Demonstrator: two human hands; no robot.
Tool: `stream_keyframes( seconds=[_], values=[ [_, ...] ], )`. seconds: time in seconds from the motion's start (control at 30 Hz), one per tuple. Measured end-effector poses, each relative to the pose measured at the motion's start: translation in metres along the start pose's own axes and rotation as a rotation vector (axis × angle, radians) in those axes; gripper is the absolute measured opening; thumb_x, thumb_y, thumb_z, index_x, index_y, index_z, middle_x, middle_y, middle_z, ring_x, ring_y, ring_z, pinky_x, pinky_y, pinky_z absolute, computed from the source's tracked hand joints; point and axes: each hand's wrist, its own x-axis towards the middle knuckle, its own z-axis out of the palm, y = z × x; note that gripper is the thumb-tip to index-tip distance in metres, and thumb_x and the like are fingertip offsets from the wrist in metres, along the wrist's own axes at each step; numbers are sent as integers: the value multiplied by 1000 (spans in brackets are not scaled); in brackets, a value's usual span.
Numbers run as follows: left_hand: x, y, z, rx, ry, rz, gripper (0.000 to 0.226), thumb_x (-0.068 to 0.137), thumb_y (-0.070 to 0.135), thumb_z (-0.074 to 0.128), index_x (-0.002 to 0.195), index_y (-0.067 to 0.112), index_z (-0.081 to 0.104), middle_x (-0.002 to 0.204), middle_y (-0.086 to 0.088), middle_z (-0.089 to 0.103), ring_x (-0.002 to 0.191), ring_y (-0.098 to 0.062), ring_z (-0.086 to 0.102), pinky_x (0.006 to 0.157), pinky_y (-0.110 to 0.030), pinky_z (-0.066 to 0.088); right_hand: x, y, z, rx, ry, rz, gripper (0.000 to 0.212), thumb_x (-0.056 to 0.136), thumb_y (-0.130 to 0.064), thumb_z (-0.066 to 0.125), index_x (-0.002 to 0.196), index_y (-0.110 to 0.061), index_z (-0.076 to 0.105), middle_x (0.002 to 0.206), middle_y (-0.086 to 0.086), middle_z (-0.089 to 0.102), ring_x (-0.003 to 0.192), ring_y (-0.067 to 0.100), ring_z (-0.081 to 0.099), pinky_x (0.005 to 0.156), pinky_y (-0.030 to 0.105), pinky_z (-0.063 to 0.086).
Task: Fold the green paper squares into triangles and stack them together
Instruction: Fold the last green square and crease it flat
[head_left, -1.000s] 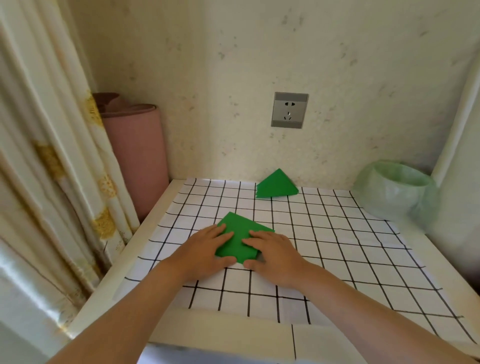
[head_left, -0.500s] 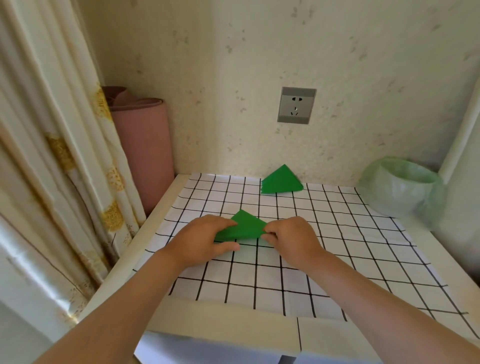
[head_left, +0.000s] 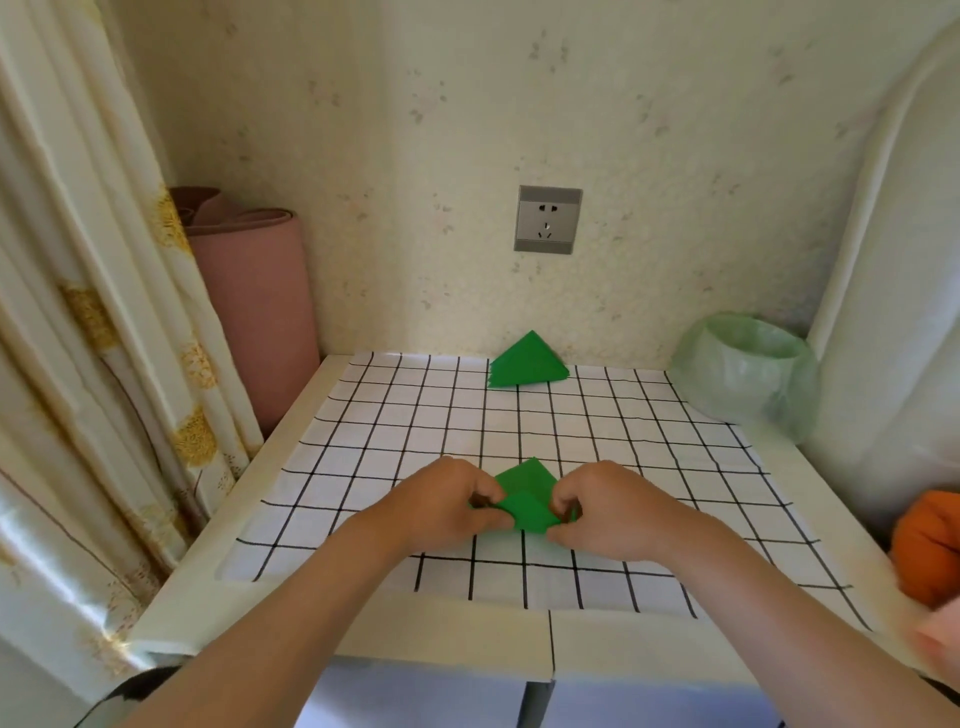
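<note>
L hand (head_left: 447, 512) and R hand (head_left: 605, 512): fingers curled, each pinching one side of the half-folded green paper (head_left: 524, 506), low over the grid-covered surface (head_left: 649, 452). Stack of green triangles (head_left: 527, 364) sits well apart, at far edge near wall.

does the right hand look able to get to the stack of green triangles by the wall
Probably yes. Only bare checked cloth lies between the right hand and the stack of green triangles, but that hand now pinches the green paper.
</note>
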Motion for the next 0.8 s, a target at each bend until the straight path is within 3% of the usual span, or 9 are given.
stream_keyframes(
  seconds=[0.07, 0.17, 0.23, 0.3, 0.4, 0.47, 0.6, 0.7, 0.8],
  values=[
    [6, 5, 4, 0, -52, -12, 16, 87, 36, 69, 84, 21, 74, 75, -3, 68, 66, -16, 59, 67, -35, 51, -5, 7, -4, 171, -122, 35, 9, 78, -33, 61, 74, -28, 67, 69, -8, 57, 66, 14, 54, 63, 31, 42],
    [12, 12, 4, -18, -99, -27, 15, 87, 32, 70, 77, 21, 71, 76, -4, 68, 66, -11, 59, 68, -32, 51, 1, 22, -6, 325, -62, 96, 26, 83, -25, 54, 100, -30, 73, 87, -12, 67, 77, 9, 61, 71, 28, 45],
    [17, 17, 3, -32, -123, -37, 15, 87, 29, 70, 73, 24, 69, 74, -2, 67, 66, -8, 58, 69, -32, 51, 11, 33, -3, 219, 73, 124, 31, 91, -22, 52, 115, -33, 69, 105, -12, 67, 85, 4, 59, 76, 25, 46],
    [22, 20, 3, -27, -135, -55, 25, 87, 31, 69, 65, 21, 64, 61, 4, 55, 57, -5, 48, 60, -26, 43, 24, 39, 2, 119, 146, 134, 29, 96, -26, 53, 123, -33, 64, 106, -11, 64, 89, 6, 57, 79, 27, 48],
    [28, 24, 1, -29, -144, -84, 43, 91, 36, 65, 55, 22, 49, 53, 9, 38, 49, -4, 35, 52, -22, 30, 41, 41, 10, 95, 150, 132, 38, 95, -37, 59, 133, -33, 56, 108, -6, 59, 96, 13, 58, 84, 34, 50],
    [32, 25, 0, -18, -156, -85, 41, 92, 38, 63, 58, 19, 49, 56, 8, 39, 49, -4, 35, 53, -22, 30, 52, 41, 14, 0, 149, 133, 46, 94, -45, 59, 138, -34, 51, 119, 0, 52, 104, 20, 58, 83, 34, 48],
    [37, 21, 1, -5, -158, -100, 37, 89, 39, 66, 77, 5, 62, 67, 0, 52, 60, -9, 45, 60, -27, 38, 62, 40, 19, -18, 185, 115, 44, 91, -49, 61, 133, -35, 57, 120, -1, 48, 106, 19, 55, 75, 29, 38],
    [39, 19, 3, 0, -133, -95, 30, 87, 40, 69, 81, 11, 68, 80, -3, 62, 74, -16, 57, 73, -34, 48, 63, 37, 19, 45, 218, 118, 32, 88, -44, 68, 118, -32, 67, 116, -3, 51, 103, 17, 55, 80, 32, 44],
    [40, 16, 6, -4, -10, -85, 20, 84, 37, 72, 83, 18, 70, 102, 4, 59, 97, -11, 52, 89, -29, 44, 63, 37, 19, 137, 249, 105, 19, 87, -37, 72, 105, -31, 70, 109, -4, 54, 96, 15, 56, 80, 33, 48]
  ],
)
